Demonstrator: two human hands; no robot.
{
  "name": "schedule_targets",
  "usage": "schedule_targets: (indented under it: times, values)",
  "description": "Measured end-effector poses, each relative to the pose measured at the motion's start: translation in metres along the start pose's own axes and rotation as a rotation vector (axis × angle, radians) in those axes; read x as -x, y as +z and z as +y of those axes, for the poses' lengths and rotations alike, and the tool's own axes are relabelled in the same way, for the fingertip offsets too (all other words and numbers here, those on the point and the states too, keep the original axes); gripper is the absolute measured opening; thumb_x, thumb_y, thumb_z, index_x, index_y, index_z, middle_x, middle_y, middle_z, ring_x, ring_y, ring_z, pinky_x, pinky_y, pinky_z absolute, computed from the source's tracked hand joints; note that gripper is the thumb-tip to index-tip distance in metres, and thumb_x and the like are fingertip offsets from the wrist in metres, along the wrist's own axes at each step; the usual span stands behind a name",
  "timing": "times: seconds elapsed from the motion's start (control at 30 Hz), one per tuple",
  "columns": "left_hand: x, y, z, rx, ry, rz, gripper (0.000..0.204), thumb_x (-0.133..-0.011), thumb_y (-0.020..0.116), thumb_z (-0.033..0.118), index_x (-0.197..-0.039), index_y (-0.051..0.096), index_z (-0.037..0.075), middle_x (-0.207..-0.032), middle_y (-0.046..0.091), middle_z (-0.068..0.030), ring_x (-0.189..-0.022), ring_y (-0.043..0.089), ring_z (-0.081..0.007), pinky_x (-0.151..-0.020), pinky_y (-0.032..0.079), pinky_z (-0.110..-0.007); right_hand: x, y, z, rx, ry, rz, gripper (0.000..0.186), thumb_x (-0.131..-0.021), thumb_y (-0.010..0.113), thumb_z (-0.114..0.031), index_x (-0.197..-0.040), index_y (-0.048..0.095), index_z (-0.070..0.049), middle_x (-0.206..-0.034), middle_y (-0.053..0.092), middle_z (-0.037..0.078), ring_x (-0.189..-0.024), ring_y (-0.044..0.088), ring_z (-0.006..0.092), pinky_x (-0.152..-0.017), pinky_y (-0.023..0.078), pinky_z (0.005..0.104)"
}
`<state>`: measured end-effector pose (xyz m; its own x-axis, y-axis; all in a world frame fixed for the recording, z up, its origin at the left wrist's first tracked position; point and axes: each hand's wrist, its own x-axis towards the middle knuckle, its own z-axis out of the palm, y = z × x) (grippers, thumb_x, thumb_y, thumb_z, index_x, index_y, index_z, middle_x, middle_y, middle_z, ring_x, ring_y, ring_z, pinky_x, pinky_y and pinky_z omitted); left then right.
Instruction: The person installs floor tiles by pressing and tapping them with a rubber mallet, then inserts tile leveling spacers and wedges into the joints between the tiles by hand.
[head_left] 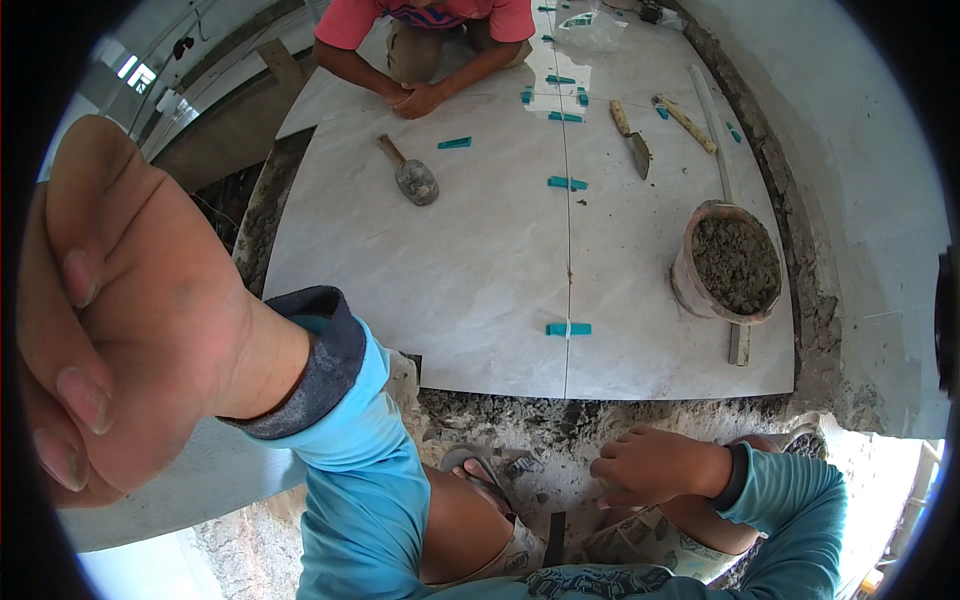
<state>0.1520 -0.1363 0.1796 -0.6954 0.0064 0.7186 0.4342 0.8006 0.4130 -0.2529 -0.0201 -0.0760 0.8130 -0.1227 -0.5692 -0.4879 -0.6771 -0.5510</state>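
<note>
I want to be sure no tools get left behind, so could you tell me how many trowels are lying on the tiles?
2. One trowel lies on the left tile, near the kneeling person's hands. The other trowel lies on the right tile, above the mortar bucket. Others may be hidden outside the view.
</note>
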Motion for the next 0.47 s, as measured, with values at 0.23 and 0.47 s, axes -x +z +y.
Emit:
schedule_targets:
  times: [0.23, 0.47]
  values:
    - [0.001, 0.004, -0.004, 0.016, 0.046, 0.018, 0.053, -0.113, 0.018, 0.039, -0.139, 0.058, 0.013, -0.084, 0.058, 0.0012, -0.074, 0.056, -0.0164, -0.075, 0.037, -0.039, 0.000, 0.001, -0.002, 0.036, -0.010, 0.038, 0.046, -0.098, 0.063, -0.050, -0.114, 0.065, -0.006, -0.107, 0.067, 0.013, -0.107, 0.066, 0.0334, -0.097, 0.048, 0.0463]
    - [0.001, 0.003, -0.002, 0.004, 0.007, 0.014, 0.053, -0.113, 0.019, 0.041, -0.141, 0.056, 0.014, -0.085, 0.060, 0.0001, -0.075, 0.058, -0.0167, -0.077, 0.037, -0.039, -0.001, 0.004, -0.003, 0.028, 0.029, -0.011, 0.048, -0.098, 0.062, -0.051, -0.118, 0.065, -0.007, -0.111, 0.067, 0.013, -0.111, 0.065, 0.0323, -0.100, 0.046, 0.0472]
